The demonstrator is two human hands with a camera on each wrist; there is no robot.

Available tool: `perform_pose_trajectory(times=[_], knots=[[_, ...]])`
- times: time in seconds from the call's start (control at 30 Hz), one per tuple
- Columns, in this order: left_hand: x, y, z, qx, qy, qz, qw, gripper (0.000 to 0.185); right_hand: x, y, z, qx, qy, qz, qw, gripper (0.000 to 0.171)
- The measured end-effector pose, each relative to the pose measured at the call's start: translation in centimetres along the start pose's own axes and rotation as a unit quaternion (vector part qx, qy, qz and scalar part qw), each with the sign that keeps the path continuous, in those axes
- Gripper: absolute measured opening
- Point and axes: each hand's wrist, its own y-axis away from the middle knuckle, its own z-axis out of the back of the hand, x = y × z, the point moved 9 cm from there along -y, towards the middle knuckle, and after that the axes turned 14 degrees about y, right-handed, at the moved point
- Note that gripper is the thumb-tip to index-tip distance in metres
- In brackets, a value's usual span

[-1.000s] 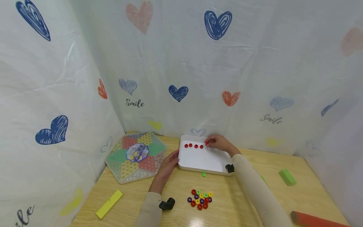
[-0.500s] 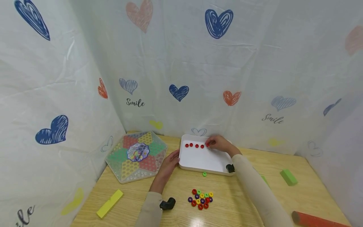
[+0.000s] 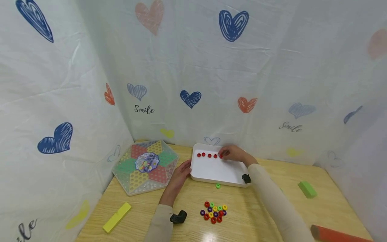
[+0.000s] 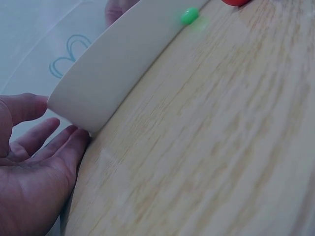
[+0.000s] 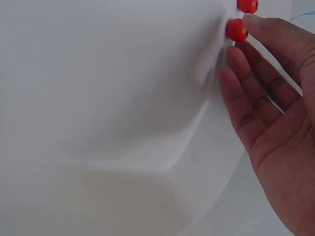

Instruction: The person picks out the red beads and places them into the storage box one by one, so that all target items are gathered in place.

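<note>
We see the right hand (image 3: 235, 154) over the far side of the shallow white plastic tray (image 3: 211, 171), fingers loosely extended, a fingertip (image 5: 248, 18) against the small red plastic bead (image 5: 236, 30) ending a row of five. The left hand (image 3: 180, 174), fingers relaxed, touches the tray's near-left corner. Whether the bead is pinched, we cannot tell; the thumb is out of frame.

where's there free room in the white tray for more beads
The white tray is bare across its middle and near side, below the row of red beads. It is crowded along the far rim, where the right hand touches the last bead.
</note>
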Motion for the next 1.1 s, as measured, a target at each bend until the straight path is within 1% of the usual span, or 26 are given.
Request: perform_pose_trajectory(times=[0.1,0.17,0.3,0.4,0.57,0.67,0.77,0.93,1.03,1.1], knots=[[0.0,0.0,0.1,0.001,0.000,-0.001,1.0000,0.050,0.5,0.6,0.5,0.009,-0.004,-0.009,1.000,0.025],[-0.1,0.0,0.2,0.001,-0.006,-0.003,1.0000,0.049,1.0,0.9,0.8,0.012,-0.003,-0.004,1.000,0.027],[-0.2,-0.2,0.7,-0.006,-0.005,-0.005,1.0000,0.049,2.0,1.4,1.0,0.016,0.006,0.036,0.999,0.030],[-0.3,-0.3,0.7,-0.006,0.000,-0.006,1.0000,0.050,3.2,2.1,1.0,0.016,0.006,0.067,0.998,0.032],[-0.6,-0.3,0.5,-0.009,-0.005,-0.006,0.9999,0.049,5.2,4.1,1.0,0.013,0.009,0.095,0.995,0.034],[-0.5,-0.3,0.3,-0.013,-0.008,-0.002,0.9999,0.049,6.6,5.5,0.9,0.013,-0.003,0.119,0.993,0.033],[-0.4,-0.4,0.4,-0.017,-0.005,0.002,0.9998,0.049,8.3,6.8,0.1,0.030,-0.012,0.144,0.989,0.030],[-0.6,-0.5,0.3,-0.018,0.000,-0.002,0.9998,0.048,11.2,8.7,-2.3,0.073,-0.016,0.183,0.980,0.026],[-0.6,-0.4,0.1,-0.018,0.003,-0.002,0.9998,0.048,12.3,9.5,-3.7,0.086,-0.017,0.198,0.976,0.026],[-0.5,-0.3,0.1,-0.018,0.003,0.000,0.9998,0.049,12.6,9.9,-4.8,0.092,-0.011,0.203,0.975,0.026]])
